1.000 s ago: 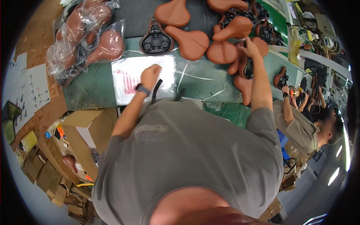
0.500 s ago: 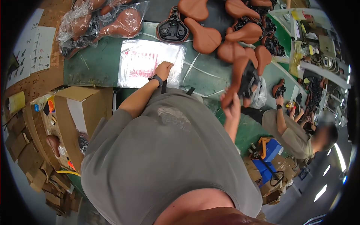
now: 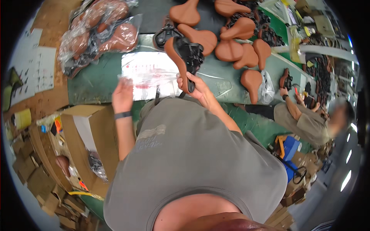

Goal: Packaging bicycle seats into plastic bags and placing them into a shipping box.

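My right hand (image 3: 197, 87) is closed round the narrow nose of a brown bicycle saddle (image 3: 175, 54), held tilted over the bench with its black underside turned to the right. Beneath and left of that saddle lies a stack of clear plastic bags (image 3: 148, 71) with red print, wrinkled across the middle. My left hand (image 3: 123, 96), with a dark band on the wrist, is at the bags' left edge. Its fingers are smeared by motion, so whether they grip the plastic does not show. Another saddle (image 3: 163, 36) rests underside up just behind the held one.
Several brown saddles (image 3: 231, 50) lie at the back right of the green bench (image 3: 92, 84); bagged saddles (image 3: 119, 36) are heaped at the back left. An open cardboard box (image 3: 106, 127) stands left of me. To the right, a co-worker (image 3: 304, 119) handles a saddle.
My right hand has brought the saddle from the right to over the plastic bags. My left hand has moved from the bags' right part to their left edge.
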`<state>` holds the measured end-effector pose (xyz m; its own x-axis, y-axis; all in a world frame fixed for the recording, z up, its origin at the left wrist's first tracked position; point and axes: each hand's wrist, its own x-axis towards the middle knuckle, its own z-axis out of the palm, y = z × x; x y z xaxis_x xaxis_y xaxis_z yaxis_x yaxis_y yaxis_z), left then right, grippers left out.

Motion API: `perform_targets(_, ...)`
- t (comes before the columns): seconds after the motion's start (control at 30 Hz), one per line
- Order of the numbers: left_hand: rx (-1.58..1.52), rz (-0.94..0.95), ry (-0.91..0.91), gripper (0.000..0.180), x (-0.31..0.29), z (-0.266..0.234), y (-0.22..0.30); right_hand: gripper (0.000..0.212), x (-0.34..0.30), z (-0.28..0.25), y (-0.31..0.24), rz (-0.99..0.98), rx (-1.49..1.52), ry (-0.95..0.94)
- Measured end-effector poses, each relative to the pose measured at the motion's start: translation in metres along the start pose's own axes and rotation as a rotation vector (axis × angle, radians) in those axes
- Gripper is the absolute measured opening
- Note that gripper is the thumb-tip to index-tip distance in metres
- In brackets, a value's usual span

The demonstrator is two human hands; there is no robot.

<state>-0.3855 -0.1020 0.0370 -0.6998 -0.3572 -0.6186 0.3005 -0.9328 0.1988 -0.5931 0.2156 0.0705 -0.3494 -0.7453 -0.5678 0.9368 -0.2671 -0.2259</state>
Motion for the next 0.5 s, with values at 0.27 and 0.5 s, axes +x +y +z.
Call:
perform_targets(0.27, 1.472, 0.647, -0.748, 0.018, -0.014, 0.213, -0.102, 0.106, -0.072, 0.044, -0.049, -0.464, -1.668, 0.355)
perform_targets(0.5, 1.470, 0.947, -0.176, 0.019, 0.060, 0.259, -0.049, 0.080, -0.096, -0.099, -0.141, -0.401, -0.744, 0.606)
